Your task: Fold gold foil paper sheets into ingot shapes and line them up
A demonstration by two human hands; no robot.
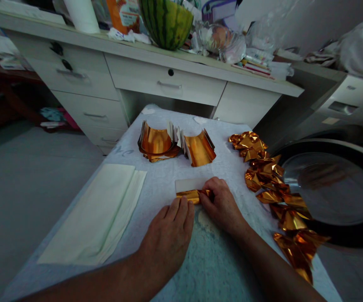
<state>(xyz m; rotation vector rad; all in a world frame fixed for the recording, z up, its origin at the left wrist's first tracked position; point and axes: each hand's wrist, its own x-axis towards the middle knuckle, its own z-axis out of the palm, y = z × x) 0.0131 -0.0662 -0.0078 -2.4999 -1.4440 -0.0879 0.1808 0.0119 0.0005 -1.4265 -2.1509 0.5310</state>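
A small sheet of gold foil paper (189, 196) lies on the cloth-covered table before me, its near part rolled or folded and its pale backing showing along the far side. My left hand (171, 233) rests on its near left part, fingers stretched out and fingertips against the foil; the thumb is hidden. At the paper's right end, my right hand (220, 204) is closed, pinching the gathered foil between thumb and fingers. Just beyond are two curved stacks of gold foil sheets, a left stack (156, 141) and a right stack (199, 149).
Crumpled gold foil pieces (263, 167) line the table's right side, beside a front-loading washing machine (335, 184) with its round door open. Folded pale paper (96, 209) lies at left. Behind stands a white desk (168, 86) bearing a cut watermelon (167, 25) and clutter.
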